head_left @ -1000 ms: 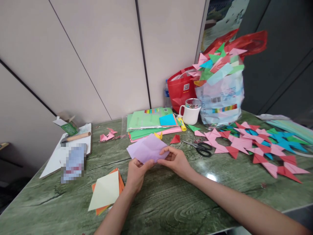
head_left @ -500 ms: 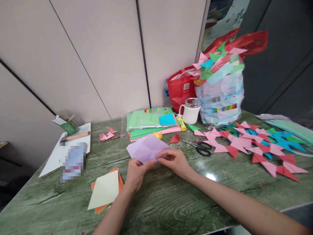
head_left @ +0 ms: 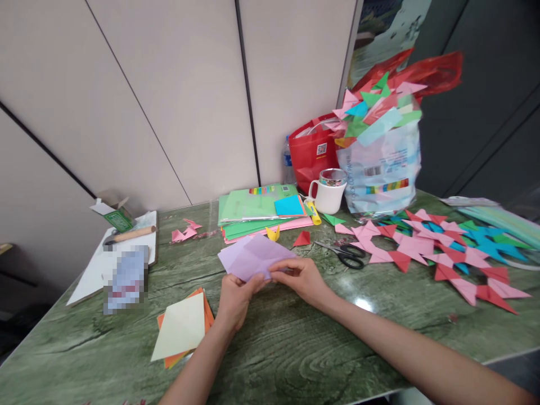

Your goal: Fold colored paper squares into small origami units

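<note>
A sheet of purple paper with crease lines is held over the table between both hands. My left hand grips its near edge, thumb on top and fingers underneath. Close beside it, my right hand pinches the near right edge between thumb and fingers. The fingertips of both hands almost meet, and the paper partly hides the left fingers. A stack of square papers, cream on top and orange below, lies left of my left forearm. Scissors with black handles rest to the right of the purple sheet.
Joined pink, red and blue folded-paper pieces spread over the right side. Behind stand a white mug, a red bag and a plastic bag of folded pieces. Paper packs lie at the back; a hammer is left.
Both hands stay almost in place on the purple paper. Only the fingertips shift slightly along its near edge.
</note>
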Action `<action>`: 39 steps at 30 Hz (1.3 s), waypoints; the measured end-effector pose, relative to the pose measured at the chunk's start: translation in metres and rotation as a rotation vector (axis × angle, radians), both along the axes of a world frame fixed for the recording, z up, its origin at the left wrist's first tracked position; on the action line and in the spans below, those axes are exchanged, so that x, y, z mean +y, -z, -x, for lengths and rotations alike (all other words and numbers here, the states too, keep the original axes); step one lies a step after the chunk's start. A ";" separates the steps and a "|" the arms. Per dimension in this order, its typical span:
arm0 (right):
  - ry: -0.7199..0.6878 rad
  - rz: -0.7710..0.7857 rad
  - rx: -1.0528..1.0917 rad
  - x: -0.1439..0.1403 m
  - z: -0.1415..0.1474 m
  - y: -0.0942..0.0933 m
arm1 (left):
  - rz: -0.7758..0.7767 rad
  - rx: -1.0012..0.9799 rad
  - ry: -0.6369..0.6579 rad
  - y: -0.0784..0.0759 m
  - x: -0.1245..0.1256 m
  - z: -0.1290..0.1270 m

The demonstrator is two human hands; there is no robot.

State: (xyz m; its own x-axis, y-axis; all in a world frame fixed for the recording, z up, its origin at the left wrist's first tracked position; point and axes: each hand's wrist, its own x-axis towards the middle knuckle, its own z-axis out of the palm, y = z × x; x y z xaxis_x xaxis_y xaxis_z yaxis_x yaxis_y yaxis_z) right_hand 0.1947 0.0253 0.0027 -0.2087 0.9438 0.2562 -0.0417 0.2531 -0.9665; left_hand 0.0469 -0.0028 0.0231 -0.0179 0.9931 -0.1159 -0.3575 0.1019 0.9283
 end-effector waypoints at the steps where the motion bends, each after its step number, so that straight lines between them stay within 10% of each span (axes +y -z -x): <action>1: 0.000 0.007 0.009 0.000 0.000 0.000 | 0.002 -0.002 -0.006 -0.001 0.000 0.000; 39: -0.047 0.123 0.096 -0.001 0.005 0.002 | -0.011 -0.017 -0.100 0.006 -0.001 -0.006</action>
State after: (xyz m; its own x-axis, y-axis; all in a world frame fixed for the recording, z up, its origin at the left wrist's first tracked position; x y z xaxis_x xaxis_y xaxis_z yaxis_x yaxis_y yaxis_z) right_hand 0.1901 0.0239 0.0003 -0.2332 0.9592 0.1600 -0.1447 0.1285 -0.9811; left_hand 0.0526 -0.0033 0.0167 -0.1148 0.9877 -0.1060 -0.3809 0.0548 0.9230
